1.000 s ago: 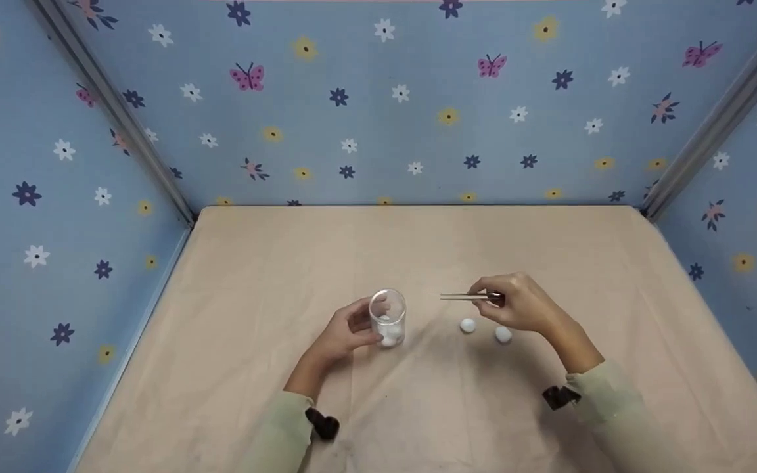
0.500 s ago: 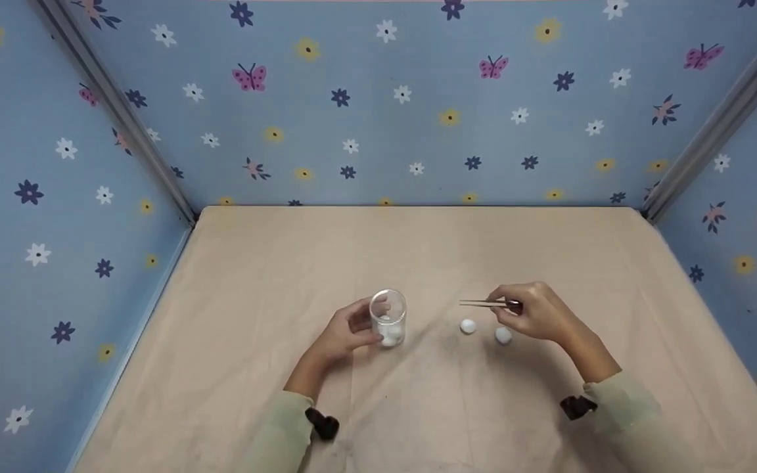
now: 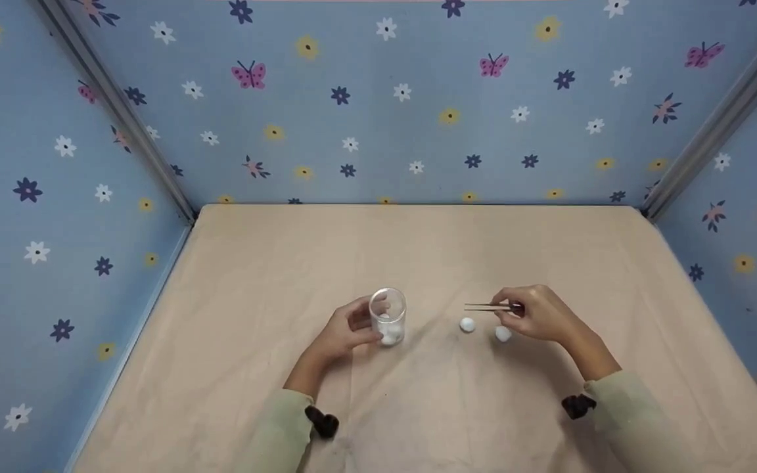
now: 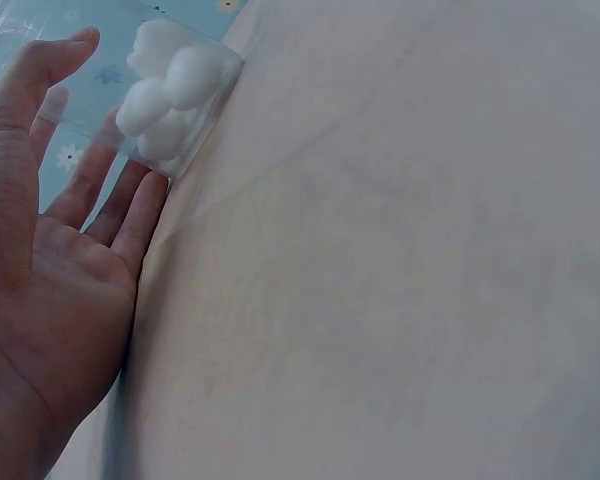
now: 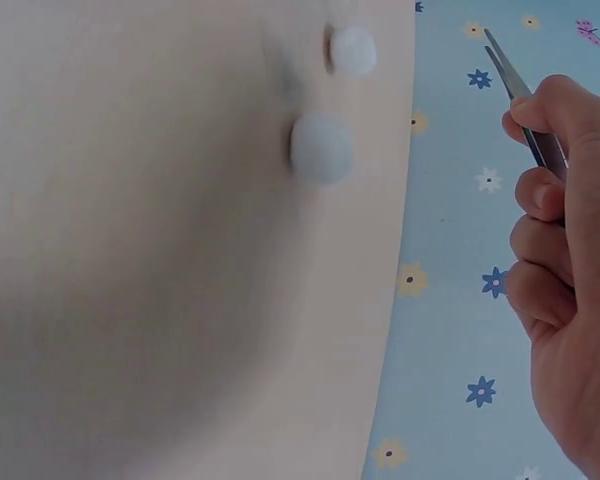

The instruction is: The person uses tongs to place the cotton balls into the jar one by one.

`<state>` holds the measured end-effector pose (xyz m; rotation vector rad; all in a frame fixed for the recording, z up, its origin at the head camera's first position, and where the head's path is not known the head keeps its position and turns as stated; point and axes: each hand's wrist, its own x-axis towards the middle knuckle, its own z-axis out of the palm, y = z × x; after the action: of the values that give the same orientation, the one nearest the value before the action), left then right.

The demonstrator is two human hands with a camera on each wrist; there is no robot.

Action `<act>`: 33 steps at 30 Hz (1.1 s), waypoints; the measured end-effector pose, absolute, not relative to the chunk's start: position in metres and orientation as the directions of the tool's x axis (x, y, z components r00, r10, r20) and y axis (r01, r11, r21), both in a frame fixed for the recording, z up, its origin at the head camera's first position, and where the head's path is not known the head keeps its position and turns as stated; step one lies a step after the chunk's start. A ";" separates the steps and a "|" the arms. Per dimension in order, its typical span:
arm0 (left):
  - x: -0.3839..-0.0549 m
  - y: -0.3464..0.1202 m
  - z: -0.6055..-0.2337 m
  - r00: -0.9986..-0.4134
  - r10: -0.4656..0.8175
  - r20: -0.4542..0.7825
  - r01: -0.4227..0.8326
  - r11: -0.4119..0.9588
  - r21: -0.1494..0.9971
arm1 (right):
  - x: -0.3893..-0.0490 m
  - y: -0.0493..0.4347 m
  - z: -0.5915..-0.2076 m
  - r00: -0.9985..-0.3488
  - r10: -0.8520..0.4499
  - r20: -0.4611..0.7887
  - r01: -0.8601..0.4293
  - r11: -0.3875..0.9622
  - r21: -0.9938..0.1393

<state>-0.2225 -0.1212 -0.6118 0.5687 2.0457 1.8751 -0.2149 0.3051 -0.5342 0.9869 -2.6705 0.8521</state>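
My left hand (image 3: 342, 333) holds a clear cup (image 3: 388, 305) upright on the cloth, thumb on the near side and fingers behind it. Several white cotton balls (image 4: 170, 90) lie at the bottom of this cup in the left wrist view. My right hand (image 3: 536, 312) pinches a pair of metal tweezers (image 3: 489, 307) between thumb and fingers, above the table. The tweezers' tips point left, slightly apart, with nothing between them in the right wrist view. Below them, two loose cotton balls rest on the cloth: one ball (image 3: 467, 325) to the left, the other ball (image 3: 503, 334) under the hand.
A beige cloth (image 3: 273, 263) covers the table. Blue flowered panels (image 3: 378, 98) stand at the back and both sides, with grey metal posts (image 3: 115, 112) at the corners. Dark wrist cameras (image 3: 322, 422) sit on both sleeves.
My right hand has moved right and slightly toward me with the tweezers, away from the cup, then nearly stopped. The left hand and cup stay in place.
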 end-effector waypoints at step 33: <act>-0.221 -0.121 -0.610 -0.880 0.474 0.010 0.054 0.079 0.995 | -0.213 0.308 -0.561 -0.839 -0.527 0.133 -0.530 0.739 -0.416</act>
<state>-0.2215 -0.1207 -0.6103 0.5258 2.0464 1.8645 -0.2125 0.3078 -0.5612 0.8892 -2.9238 0.7020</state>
